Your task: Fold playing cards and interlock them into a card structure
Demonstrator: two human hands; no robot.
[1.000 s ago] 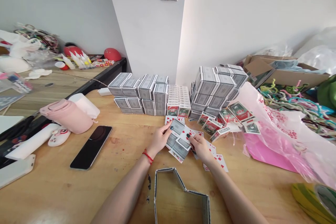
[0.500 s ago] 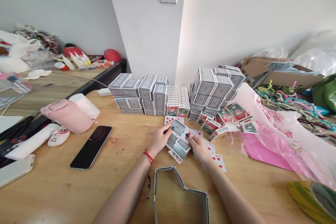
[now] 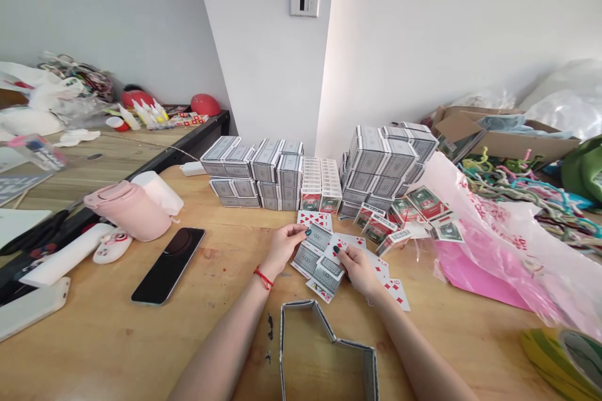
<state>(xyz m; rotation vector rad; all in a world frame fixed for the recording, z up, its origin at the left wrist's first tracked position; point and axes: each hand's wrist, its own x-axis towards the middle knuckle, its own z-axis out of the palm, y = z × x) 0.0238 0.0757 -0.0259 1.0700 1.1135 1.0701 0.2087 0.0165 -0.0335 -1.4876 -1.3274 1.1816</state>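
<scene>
- Right hand [image 3: 356,268] is hiding part of the cards [image 3: 308,260]
- Bottom edge is cutting off the card frame [image 3: 324,324]
- Right edge is cropping the tape [image 3: 548,351]
- Boxes [image 3: 330,180] are showing too small to read

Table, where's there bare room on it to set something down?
Bare wood lies between the phone and left arm, and between the right arm and tape. Crowded: around the right hand with cards, at the back with stacks, and around the cup.

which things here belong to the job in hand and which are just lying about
Likely part of it: held playing cards, card-covered frame, stacked card-covered blocks, red-and-green card boxes

Probably just lying about: black phone, pink tumbler, computer mouse, colourful cords
</scene>
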